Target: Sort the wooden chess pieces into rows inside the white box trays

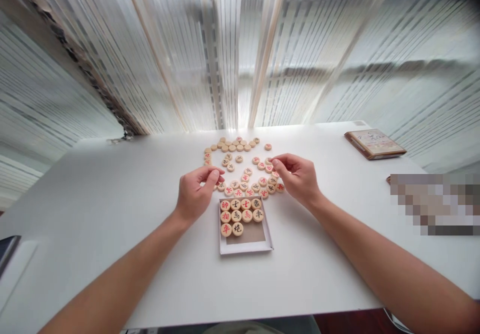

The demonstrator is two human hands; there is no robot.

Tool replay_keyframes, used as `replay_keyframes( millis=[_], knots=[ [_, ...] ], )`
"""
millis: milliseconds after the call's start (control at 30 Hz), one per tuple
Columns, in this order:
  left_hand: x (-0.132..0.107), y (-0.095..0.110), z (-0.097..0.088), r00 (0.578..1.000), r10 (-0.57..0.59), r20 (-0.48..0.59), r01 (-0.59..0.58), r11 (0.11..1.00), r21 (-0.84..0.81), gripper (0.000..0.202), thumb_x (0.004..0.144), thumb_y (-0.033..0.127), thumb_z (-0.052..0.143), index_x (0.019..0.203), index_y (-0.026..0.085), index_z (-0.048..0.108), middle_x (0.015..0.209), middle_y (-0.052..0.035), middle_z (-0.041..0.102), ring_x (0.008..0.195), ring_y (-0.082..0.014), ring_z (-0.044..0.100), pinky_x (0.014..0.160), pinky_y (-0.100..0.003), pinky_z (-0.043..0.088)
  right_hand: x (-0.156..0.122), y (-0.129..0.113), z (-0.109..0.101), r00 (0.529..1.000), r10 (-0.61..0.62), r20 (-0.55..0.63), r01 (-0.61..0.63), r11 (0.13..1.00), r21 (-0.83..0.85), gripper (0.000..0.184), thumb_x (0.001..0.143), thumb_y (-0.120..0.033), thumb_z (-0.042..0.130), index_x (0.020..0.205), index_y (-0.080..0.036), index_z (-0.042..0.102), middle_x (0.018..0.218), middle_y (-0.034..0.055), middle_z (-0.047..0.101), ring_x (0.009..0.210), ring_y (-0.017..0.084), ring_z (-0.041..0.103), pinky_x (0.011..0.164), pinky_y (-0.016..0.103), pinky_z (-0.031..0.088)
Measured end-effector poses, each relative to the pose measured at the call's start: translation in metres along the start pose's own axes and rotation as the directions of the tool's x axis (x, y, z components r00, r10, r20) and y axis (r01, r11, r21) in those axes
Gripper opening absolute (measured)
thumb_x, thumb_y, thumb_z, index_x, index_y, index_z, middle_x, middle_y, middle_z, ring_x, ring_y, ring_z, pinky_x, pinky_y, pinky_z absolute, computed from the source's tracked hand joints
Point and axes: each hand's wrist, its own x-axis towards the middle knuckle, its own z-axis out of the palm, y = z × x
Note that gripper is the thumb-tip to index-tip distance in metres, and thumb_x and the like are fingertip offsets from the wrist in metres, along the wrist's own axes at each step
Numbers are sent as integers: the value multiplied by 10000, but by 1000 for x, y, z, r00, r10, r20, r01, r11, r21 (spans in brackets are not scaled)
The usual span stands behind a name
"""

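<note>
Round wooden xiangqi pieces (239, 159) with red or black characters lie spread over the white table, several face down at the back. In front of them stands a shallow box tray (245, 249), its back rows filled with face-up pieces and a last row holding a red piece (225, 230) and a black piece (237, 229). My left hand (198, 189) hovers at the left side of the loose pieces, fingers loosely bent, nothing visible in them. Thumb and forefinger of my right hand (294, 174) are pinched beside a piece (268, 161) at the right; whether they grip anything is hidden.
A flat brown box (375, 143) lies at the table's far right. Nearer on that side, a blurred-out patch (435, 204) hides something. A dark-edged device (8, 251) shows at the left edge. Striped sheer curtains (232, 49) hang behind the table (150, 279).
</note>
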Motion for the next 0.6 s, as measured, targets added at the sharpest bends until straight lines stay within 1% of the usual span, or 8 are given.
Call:
replay_keyframes(
  millis=[167,267,333,467,600],
  knots=[
    [14,1,7,997,76,2,-76,995,69,264,978,307,607,900,180,825,780,-43,823,740,-201,781,741,-301,609,-5,-4,-2,994,-104,17,104,994,-19,153,892,-286,706,804,-194,789,664,27,731,551,158,572,542,297,452],
    [16,-7,11,992,125,-17,-123,986,109,246,965,302,622,890,185,824,795,-41,827,757,-209,786,746,-305,599,-6,-5,-4,989,-144,19,145,989,-23,126,875,-259,706,814,-198,797,661,22,728,546,154,561,535,295,439],
    [15,-14,13,988,144,-53,-138,984,114,251,972,306,614,899,181,820,812,-48,827,780,-215,789,756,-310,597,-6,-5,-5,988,-150,20,151,988,-29,129,875,-250,698,817,-197,800,664,21,729,547,151,562,534,292,438],
    [11,-24,9,986,132,-106,-124,989,86,278,1015,315,585,968,169,817,827,-47,819,802,-209,789,803,-318,604,-3,3,-6,994,-102,26,103,994,-47,163,893,-256,673,812,-190,798,673,27,740,562,154,587,546,287,458],
    [7,-27,3,991,99,-86,-92,993,76,256,1005,309,611,933,176,818,804,-32,809,756,-200,776,752,-307,596,-1,12,-8,1000,-8,25,9,999,-53,192,921,-285,659,838,-182,799,683,36,749,579,168,616,546,287,483]
  ],
)
